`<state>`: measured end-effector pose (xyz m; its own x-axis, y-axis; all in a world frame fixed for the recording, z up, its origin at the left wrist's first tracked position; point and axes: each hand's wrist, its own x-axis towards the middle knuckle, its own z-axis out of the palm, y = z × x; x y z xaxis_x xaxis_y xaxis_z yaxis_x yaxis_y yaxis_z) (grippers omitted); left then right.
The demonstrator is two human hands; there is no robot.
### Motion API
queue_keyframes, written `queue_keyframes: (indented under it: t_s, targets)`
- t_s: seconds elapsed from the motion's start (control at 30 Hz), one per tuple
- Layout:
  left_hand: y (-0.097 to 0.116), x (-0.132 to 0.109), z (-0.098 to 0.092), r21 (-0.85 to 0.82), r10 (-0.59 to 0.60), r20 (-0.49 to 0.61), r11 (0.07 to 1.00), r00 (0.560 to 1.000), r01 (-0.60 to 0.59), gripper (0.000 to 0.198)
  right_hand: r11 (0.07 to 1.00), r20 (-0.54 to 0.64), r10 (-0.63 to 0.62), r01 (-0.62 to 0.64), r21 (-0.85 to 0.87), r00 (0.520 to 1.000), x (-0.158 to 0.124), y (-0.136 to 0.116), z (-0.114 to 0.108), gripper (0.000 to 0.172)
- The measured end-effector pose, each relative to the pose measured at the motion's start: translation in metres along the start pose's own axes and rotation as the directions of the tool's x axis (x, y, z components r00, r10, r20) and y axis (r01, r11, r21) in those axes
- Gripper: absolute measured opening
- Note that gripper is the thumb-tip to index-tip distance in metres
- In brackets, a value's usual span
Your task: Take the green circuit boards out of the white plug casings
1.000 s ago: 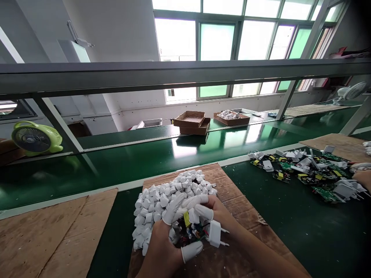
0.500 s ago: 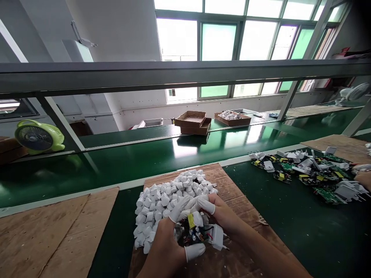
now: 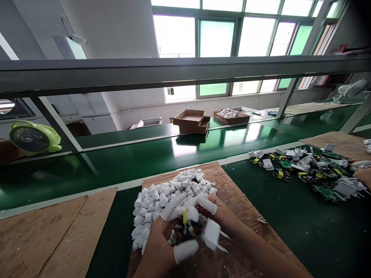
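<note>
Both my hands meet low in the middle of the view, with white finger cots on their fingertips. My left hand (image 3: 158,243) and my right hand (image 3: 222,216) grip a green circuit board (image 3: 188,227) with a yellow component. A white two-pin plug housing (image 3: 212,234) sticks out toward the lower right, its metal pins showing. Directly behind my hands lies a heap of small white plastic casings (image 3: 153,200), resting on a brown cardboard sheet (image 3: 228,197).
To the right, loose circuit boards and white casings (image 3: 304,170) lie on the green conveyor belt (image 3: 290,224). A co-worker's hand (image 3: 362,173) is at the right edge. Cardboard (image 3: 58,235) covers the belt at left. A metal rail crosses above, with cardboard trays beyond.
My hands have turned the board and plug housing, so the pins now angle further down and to the right. The view has shifted slightly.
</note>
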<state>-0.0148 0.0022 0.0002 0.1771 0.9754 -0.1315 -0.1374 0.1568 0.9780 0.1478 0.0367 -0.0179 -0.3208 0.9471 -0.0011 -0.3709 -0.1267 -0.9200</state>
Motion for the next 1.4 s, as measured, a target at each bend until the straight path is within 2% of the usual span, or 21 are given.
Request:
queue_keyframes:
  t_s: [0.07, 0.13, 0.2, 0.27, 0.3, 0.37, 0.47, 0.53, 0.67, 0.8, 0.9, 1.0, 1.3, 1.4]
  targets:
    - [0.003, 0.01, -0.006, -0.14, 0.047, -0.076, 0.989, 0.996, -0.058, 0.079, 0.998, 0.0, -0.033, 0.033, -0.051, 0.999, 0.0, 0.0, 0.0, 0.044]
    - [0.009, 0.023, -0.016, -0.267, 0.052, -0.198, 0.958, 0.979, -0.105, 0.062, 0.995, 0.011, -0.036, 0.036, -0.091, 0.999, 0.001, 0.002, 0.0, 0.04]
    - [0.018, 0.033, -0.029, -0.436, -0.041, -0.274, 0.896, 0.961, -0.086, 0.041, 0.996, 0.005, -0.018, 0.018, -0.092, 1.0, 0.001, 0.004, -0.001, 0.038]
    - [0.03, 0.04, -0.042, -0.581, -0.129, -0.273, 0.812, 0.953, -0.057, 0.034, 0.996, 0.005, -0.016, 0.016, -0.086, 1.0, 0.001, 0.006, 0.0, 0.04]
    - [0.035, 0.042, -0.048, -0.619, -0.137, -0.292, 0.782, 0.947, -0.078, 0.034, 0.996, 0.005, -0.019, 0.019, -0.087, 1.0, 0.001, 0.007, 0.0, 0.042]
    - [0.045, 0.045, -0.061, -0.645, -0.113, -0.371, 0.746, 0.922, -0.168, 0.032, 0.995, 0.011, -0.025, 0.026, -0.092, 1.0, 0.001, 0.008, 0.001, 0.046]
    - [0.051, 0.049, -0.08, -0.609, -0.059, -0.483, 0.739, 0.873, -0.287, 0.029, 0.993, 0.033, -0.029, 0.033, -0.109, 0.999, 0.0, 0.007, 0.003, 0.048]
    - [0.047, 0.054, -0.092, -0.58, -0.059, -0.516, 0.759, 0.855, -0.297, 0.027, 0.993, 0.051, -0.029, 0.034, -0.111, 0.998, 0.001, 0.006, 0.004, 0.049]
    - [0.033, 0.066, -0.109, -0.542, -0.135, -0.56, 0.805, 0.817, -0.239, 0.024, 0.994, 0.053, -0.029, 0.034, -0.108, 0.998, 0.001, 0.005, 0.006, 0.05]
    - [0.03, 0.071, -0.113, -0.496, -0.061, -0.557, 0.824, 0.828, -0.273, 0.032, 0.994, 0.051, -0.023, 0.028, -0.104, 0.998, -0.003, 0.004, 0.006, 0.05]
    - [0.037, 0.068, -0.113, -0.465, 0.039, -0.512, 0.827, 0.858, -0.315, 0.036, 0.994, 0.073, -0.026, 0.034, -0.105, 0.997, -0.004, 0.002, 0.006, 0.049]
    - [0.045, 0.062, -0.112, -0.422, 0.109, -0.488, 0.839, 0.866, -0.344, 0.039, 0.994, 0.09, -0.034, 0.043, -0.1, 0.995, -0.003, 0.002, 0.006, 0.049]
    - [0.044, 0.057, -0.103, -0.344, 0.061, -0.432, 0.911, 0.9, -0.227, 0.024, 0.989, 0.049, -0.053, 0.059, -0.137, 0.997, 0.004, 0.006, -0.003, 0.047]
    - [0.042, 0.053, -0.094, -0.326, 0.091, -0.357, 0.92, 0.93, -0.215, 0.017, 0.985, -0.008, -0.062, 0.059, -0.162, 0.998, 0.008, 0.007, -0.006, 0.046]
